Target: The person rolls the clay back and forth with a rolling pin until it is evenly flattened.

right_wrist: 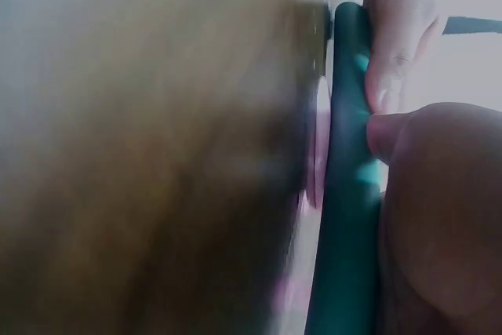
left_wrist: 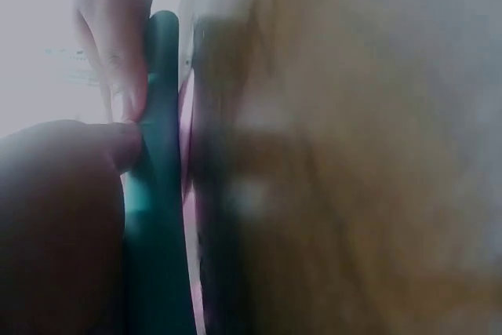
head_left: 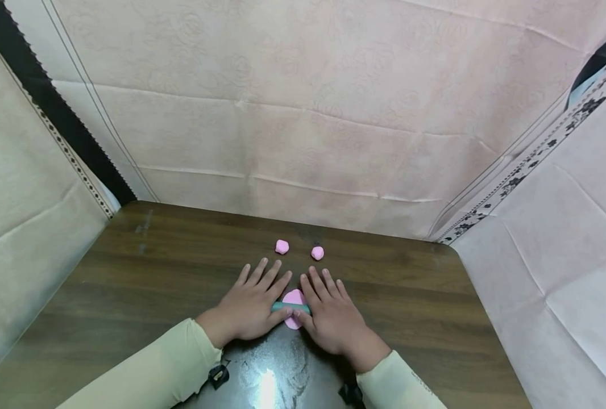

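A small teal rolling pin [head_left: 297, 307] lies crosswise over a flattened piece of pink clay [head_left: 294, 295]. My left hand [head_left: 252, 304] rests on its left end with the fingers straight and spread. On the other end lies my right hand [head_left: 335, 318], fingers likewise extended forward. Both thumbs come close together over the middle of the pin. From the side, the right wrist view shows the clay as a thin pink layer beneath the pin. Most of the pin's two ends are hidden under the palms in the head view.
Two pink clay lumps [head_left: 282, 246] sit beyond the fingertips on the brown wooden table [head_left: 426, 307]. A glossy dark surface [head_left: 241, 369] reflects light between the forearms. Pale cloth [head_left: 282, 142] hangs behind the table and along both sides.
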